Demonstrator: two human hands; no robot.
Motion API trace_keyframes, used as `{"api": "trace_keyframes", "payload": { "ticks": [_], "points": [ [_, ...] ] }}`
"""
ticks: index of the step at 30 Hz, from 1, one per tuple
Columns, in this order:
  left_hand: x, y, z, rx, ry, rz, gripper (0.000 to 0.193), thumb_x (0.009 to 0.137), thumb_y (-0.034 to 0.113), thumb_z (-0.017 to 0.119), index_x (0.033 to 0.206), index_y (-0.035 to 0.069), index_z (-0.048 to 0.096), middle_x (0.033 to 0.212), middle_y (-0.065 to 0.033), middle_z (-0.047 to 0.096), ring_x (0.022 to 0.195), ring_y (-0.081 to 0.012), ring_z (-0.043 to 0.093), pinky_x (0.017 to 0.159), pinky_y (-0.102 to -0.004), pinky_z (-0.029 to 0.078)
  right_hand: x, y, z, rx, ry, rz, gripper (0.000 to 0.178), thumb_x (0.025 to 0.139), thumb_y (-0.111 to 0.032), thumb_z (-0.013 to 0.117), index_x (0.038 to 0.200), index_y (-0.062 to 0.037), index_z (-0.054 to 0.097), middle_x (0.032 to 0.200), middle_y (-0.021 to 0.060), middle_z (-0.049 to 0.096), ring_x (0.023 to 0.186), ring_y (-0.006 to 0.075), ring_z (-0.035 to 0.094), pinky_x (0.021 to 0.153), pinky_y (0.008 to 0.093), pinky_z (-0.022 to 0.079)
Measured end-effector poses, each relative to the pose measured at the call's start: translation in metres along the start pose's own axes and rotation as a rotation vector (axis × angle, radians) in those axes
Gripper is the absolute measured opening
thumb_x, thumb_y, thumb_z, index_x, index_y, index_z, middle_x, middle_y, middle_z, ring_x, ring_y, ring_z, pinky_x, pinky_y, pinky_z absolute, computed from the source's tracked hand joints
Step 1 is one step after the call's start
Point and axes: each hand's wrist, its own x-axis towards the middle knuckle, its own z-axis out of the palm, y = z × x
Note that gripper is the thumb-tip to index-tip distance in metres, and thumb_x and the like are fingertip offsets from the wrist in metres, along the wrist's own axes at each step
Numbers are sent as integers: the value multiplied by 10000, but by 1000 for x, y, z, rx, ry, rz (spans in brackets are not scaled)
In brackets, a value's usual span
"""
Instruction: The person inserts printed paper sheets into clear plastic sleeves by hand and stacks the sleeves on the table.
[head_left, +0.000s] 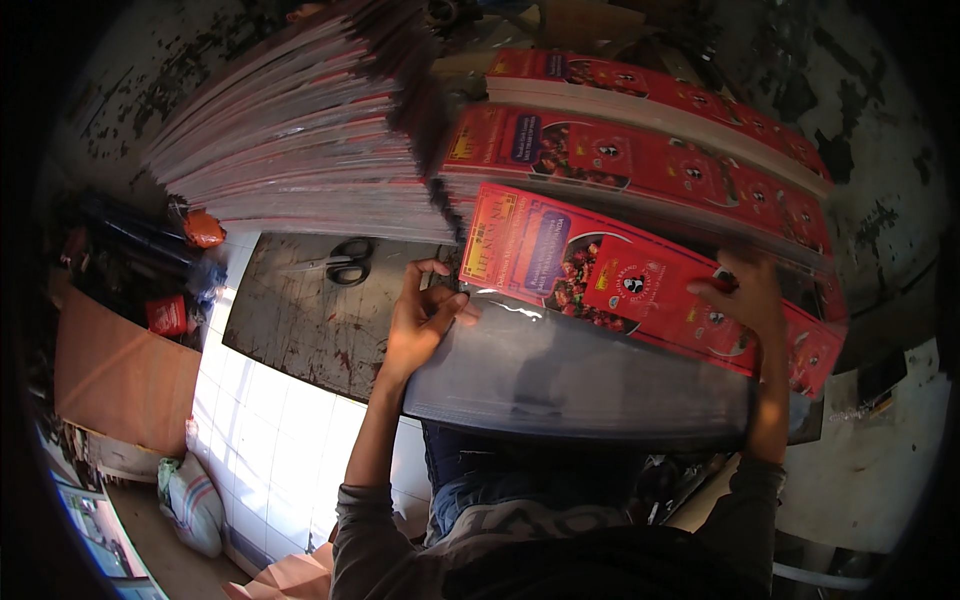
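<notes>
A long red printed card (pixel 640 285) with food pictures lies slantwise over a stack of clear plastic sleeves (pixel 590 370) at the table's near edge. My right hand (pixel 745 300) grips the card toward its right end, fingers bent over the upper edge. By the card's left end, my left hand (pixel 425 315) is closed, thumb and fingers pinching at the upper left corner of a clear plastic sleeve. The exact contact of those fingertips is hard to make out. Whether any of the card sits inside a sleeve I cannot tell.
Behind the card stand stacks of similar red cards (pixel 690 170). A tall, fanned pile of filled sleeves (pixel 290 140) leans at the far left. Black-handled scissors (pixel 345 265) lie on the worn tabletop (pixel 310 320). A white sack (pixel 192 505) stands on the floor at lower left.
</notes>
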Motion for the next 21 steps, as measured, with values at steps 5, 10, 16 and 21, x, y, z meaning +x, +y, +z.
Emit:
{"api": "trace_keyframes", "payload": {
  "ticks": [5, 10, 16, 21],
  "points": [
    [-2, 4, 0, 24, 5, 8, 336, 844, -13, 528, 1116, 10, 333, 771, -154, 646, 696, -166, 640, 668, -228, 452, 3, 4, -1, -62, -8, -67, 508, 621, -425, 748, 546, -24, 444, 479, 121, 419, 444, 297, 427, 462, 369, 360],
    [3, 9, -1, -30, 38, 8, 376, 838, -4, 540, 1159, -4, 344, 798, -150, 656, 706, -153, 640, 669, -221, 449, 3, 1, -2, -40, 25, -53, 511, 629, -420, 747, 558, -21, 435, 491, 120, 414, 442, 291, 399, 455, 369, 349],
    [-6, 41, 4, 159, 139, -23, 430, 833, -1, 551, 1205, -8, 337, 842, -133, 656, 836, -133, 619, 741, -233, 469, 5, -7, -13, 25, 8, 15, 474, 626, -363, 764, 580, -16, 445, 511, 105, 409, 469, 282, 398, 472, 365, 353],
    [-27, 51, 21, -458, 68, -135, 498, 845, 0, 531, 1271, -45, 278, 1086, -210, 556, 1035, -232, 547, 899, -349, 477, -1, -4, -14, 51, 59, -101, 470, 606, -345, 780, 568, -12, 451, 491, 86, 394, 441, 249, 378, 449, 335, 343]
  ]
}}
